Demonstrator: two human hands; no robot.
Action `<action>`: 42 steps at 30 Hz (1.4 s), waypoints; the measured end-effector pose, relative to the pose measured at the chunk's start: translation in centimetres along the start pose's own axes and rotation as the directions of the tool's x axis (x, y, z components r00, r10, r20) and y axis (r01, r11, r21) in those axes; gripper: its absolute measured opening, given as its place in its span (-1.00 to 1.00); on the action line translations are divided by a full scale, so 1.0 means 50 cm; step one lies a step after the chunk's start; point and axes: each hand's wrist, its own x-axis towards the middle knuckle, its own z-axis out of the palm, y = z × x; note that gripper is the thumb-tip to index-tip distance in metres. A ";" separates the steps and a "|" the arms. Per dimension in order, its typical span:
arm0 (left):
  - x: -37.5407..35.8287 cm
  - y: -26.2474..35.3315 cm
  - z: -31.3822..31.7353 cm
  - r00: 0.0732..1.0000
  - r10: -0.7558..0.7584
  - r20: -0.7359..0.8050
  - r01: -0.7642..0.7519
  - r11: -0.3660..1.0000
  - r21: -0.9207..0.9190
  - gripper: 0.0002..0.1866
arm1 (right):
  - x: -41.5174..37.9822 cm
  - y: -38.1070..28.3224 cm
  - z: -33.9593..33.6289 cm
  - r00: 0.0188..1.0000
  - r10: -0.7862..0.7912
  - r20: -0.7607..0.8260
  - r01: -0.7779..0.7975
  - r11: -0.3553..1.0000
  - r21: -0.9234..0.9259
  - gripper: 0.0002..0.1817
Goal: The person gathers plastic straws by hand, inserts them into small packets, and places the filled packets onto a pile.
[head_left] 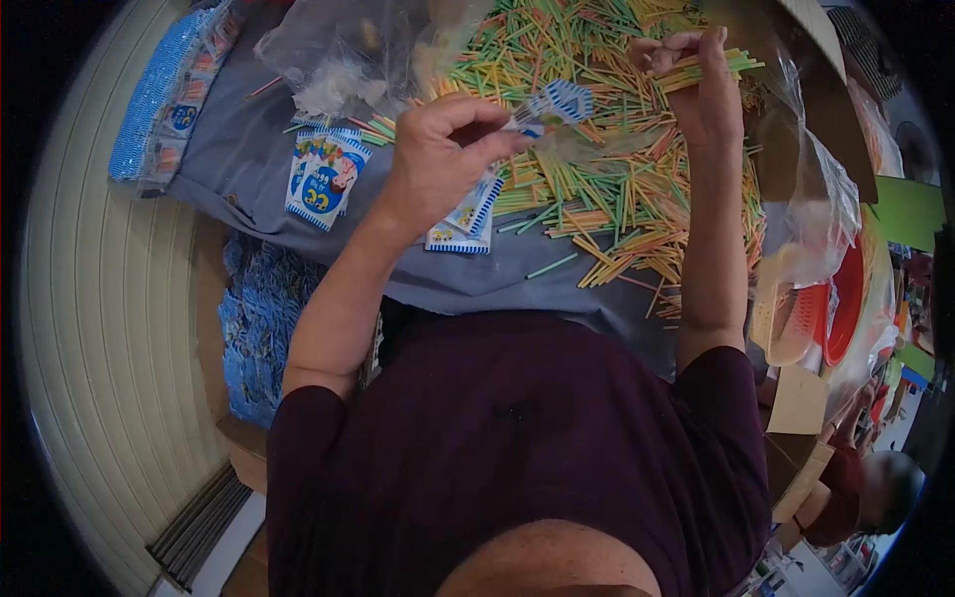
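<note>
My left hand pinches a small clear packet with blue-and-white striped ends, held above the pile. In my right hand is a small bundle of thin yellow and green sticks, gripped between thumb and fingers. Beneath both hands spreads a loose heap of thin sticks in yellow, green and orange. Several printed blue-and-white packets lie to the left of my left hand. More striped packets rest just below it, partly hidden by the wrist.
Clear plastic bags lie at the back left, beside a long blue bundle of packets. A box of blue packets stands below the grey cloth. At right are plastic baskets, cartons and another person.
</note>
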 end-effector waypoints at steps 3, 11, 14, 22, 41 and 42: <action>0.044 -0.026 0.050 0.992 -0.108 0.069 0.121 0.966 -0.228 -0.82 | 0.002 -0.006 -0.011 0.966 -0.127 0.225 0.084 0.978 0.192 -0.40; 0.081 -0.043 0.113 0.983 -0.063 0.171 0.100 0.969 -0.224 -0.82 | -0.049 -0.052 0.068 0.980 -0.134 0.150 0.134 0.991 0.008 -0.42; 0.086 -0.044 0.122 0.981 -0.086 0.173 0.131 0.955 -0.266 -0.82 | -0.045 -0.037 0.059 0.981 -0.104 0.164 0.113 0.992 -0.047 -0.39; 0.097 -0.067 0.142 0.990 0.051 0.128 -0.023 0.976 -0.216 -0.80 | -0.031 0.001 0.037 0.973 0.047 0.226 0.018 0.961 -0.278 -0.28; 0.104 -0.052 0.135 0.970 0.017 0.242 0.104 0.874 -0.475 -0.77 | 0.001 0.006 0.084 0.918 -0.308 0.249 0.381 0.858 -0.344 -0.33; 0.097 -0.051 0.124 0.973 -0.034 0.227 0.137 0.878 -0.458 -0.76 | 0.000 0.008 0.095 0.911 -0.352 0.213 0.405 0.860 -0.311 -0.33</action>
